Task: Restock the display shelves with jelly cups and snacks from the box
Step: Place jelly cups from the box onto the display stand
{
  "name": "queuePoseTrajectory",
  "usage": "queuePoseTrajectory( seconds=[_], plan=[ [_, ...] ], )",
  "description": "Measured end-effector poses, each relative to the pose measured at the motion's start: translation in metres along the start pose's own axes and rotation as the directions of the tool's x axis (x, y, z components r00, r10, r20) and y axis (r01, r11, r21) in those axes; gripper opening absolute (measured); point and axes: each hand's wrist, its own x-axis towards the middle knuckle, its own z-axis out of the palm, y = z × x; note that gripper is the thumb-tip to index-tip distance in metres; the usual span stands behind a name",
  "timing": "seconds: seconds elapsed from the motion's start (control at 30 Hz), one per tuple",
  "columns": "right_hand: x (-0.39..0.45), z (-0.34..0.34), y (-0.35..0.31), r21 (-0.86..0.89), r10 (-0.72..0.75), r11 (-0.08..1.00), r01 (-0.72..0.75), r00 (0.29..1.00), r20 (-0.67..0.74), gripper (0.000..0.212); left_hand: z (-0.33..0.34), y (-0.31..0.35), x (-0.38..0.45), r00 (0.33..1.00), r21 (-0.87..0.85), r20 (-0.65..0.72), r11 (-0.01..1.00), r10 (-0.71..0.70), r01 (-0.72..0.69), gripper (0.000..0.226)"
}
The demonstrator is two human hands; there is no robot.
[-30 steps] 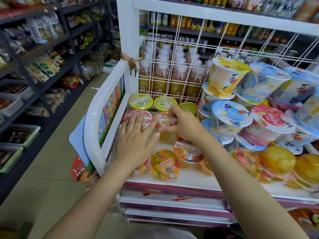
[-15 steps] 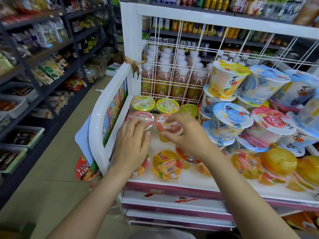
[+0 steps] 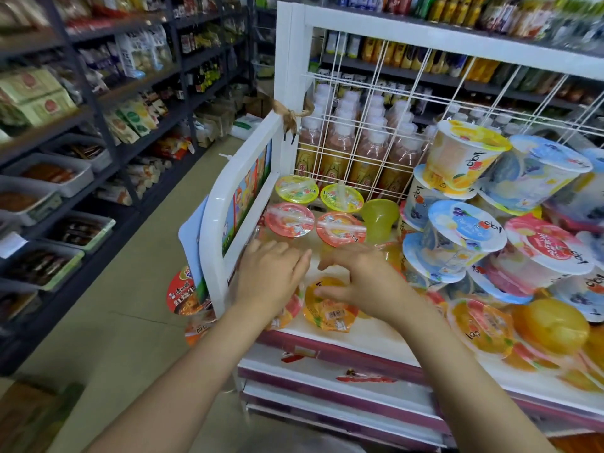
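Jelly cups sit lids-up in neat rows at centre frame on the white shelf, faces readable for shoppers. Left hand and right hand hover spread and empty just below them, over an orange cup, probably to straighten it.

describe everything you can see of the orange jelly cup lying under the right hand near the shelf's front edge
The orange jelly cup is a small, round, clear plastic cup of orange jelly. It lies tipped, its printed foil lid facing up and forward, with a white barcode sticker on it. It rests on the white shelf near the front edge. The right hand hovers over its back part; contact cannot be told.
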Motion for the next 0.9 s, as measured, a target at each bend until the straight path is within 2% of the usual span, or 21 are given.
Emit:
queuePoseTrajectory(
  seconds=[0.07,0.2,0.3,0.4,0.47,0.5,0.63,0.73,0.9],
  plan=[
    [-0.008,-0.005,0.006,-0.025,0.009,1.000,-0.010,1.000,-0.019,0.051,0.001,0.000,0.003,1.000,0.037,0.029,0.999,0.001,-0.002,0.047],
    [-0.020,-0.009,0.015,-0.110,0.005,0.994,0.002,0.998,0.065,0.085,0.005,0.000,0.006,0.976,0.249,0.216,0.968,-0.028,-0.028,0.057],
    [-0.023,-0.007,0.015,-0.150,0.019,0.989,-0.010,0.998,0.057,0.096,0.005,0.005,0.009,0.945,0.330,0.310,0.944,-0.106,-0.003,0.052],
    [-0.027,-0.009,0.018,-0.093,0.061,0.994,-0.060,0.998,0.008,0.098,-0.008,0.008,0.011,0.963,0.144,0.253,0.988,-0.089,0.053,0.044],
    [-0.031,-0.008,0.022,-0.085,0.078,0.993,-0.080,0.997,-0.022,0.091,-0.015,0.009,0.005,0.978,-0.012,0.199,0.997,-0.070,0.074,0.043],
    [-0.033,-0.007,0.023,-0.111,0.089,0.990,-0.091,0.996,-0.026,0.086,-0.017,0.011,0.001,0.972,-0.057,0.225,0.995,-0.067,0.082,0.045],
    [-0.035,-0.001,0.023,-0.152,0.110,0.981,-0.120,0.991,-0.071,0.072,-0.014,0.020,-0.011,0.888,-0.064,0.455,0.992,-0.069,0.110,0.057],
    [-0.034,-0.001,0.024,-0.094,0.087,0.991,-0.099,0.989,-0.120,0.066,-0.014,0.020,-0.011,0.882,-0.107,0.465,0.985,-0.069,0.134,0.049],
    [-0.031,-0.024,0.020,-0.066,0.052,0.996,-0.068,0.976,-0.213,0.063,-0.021,0.021,-0.007,0.891,-0.155,0.448,0.974,-0.080,0.165,0.058]
  ],
)
